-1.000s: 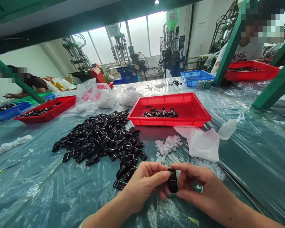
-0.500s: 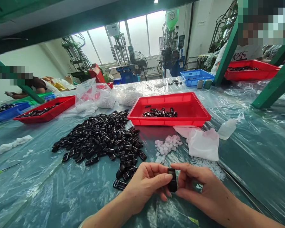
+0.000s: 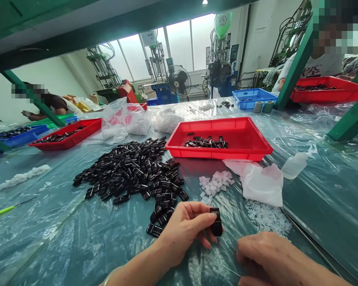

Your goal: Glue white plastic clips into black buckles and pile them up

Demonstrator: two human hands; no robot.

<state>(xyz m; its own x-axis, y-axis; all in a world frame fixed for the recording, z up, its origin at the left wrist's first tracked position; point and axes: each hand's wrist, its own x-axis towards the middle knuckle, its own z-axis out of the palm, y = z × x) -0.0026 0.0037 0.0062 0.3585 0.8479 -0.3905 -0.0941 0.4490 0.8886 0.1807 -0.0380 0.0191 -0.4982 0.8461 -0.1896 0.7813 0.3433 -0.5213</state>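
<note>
My left hand (image 3: 186, 230) pinches a small black plastic part (image 3: 216, 221) between thumb and fingers, just above the plastic-covered table. My right hand (image 3: 270, 254) rests low on the table to the right, knuckles up and fingers curled under, apart from the part; what it holds, if anything, is hidden. A large heap of the same black parts (image 3: 134, 171) lies ahead to the left. A small pile of white pieces (image 3: 214, 182) sits ahead of my hands, in front of a red tray (image 3: 244, 149) with a few black parts in it.
A white cloth (image 3: 261, 182) and a small clear bottle (image 3: 294, 165) lie to the right. More white bits (image 3: 267, 217) are scattered near my right hand. Another red tray (image 3: 67, 137), plastic bags (image 3: 128, 121) and a blue tray (image 3: 250, 97) stand farther back. Other people work at both far sides.
My right hand let go of the black part and dropped down to the right onto the table. The left hand keeps holding the part. The view shifted slightly.
</note>
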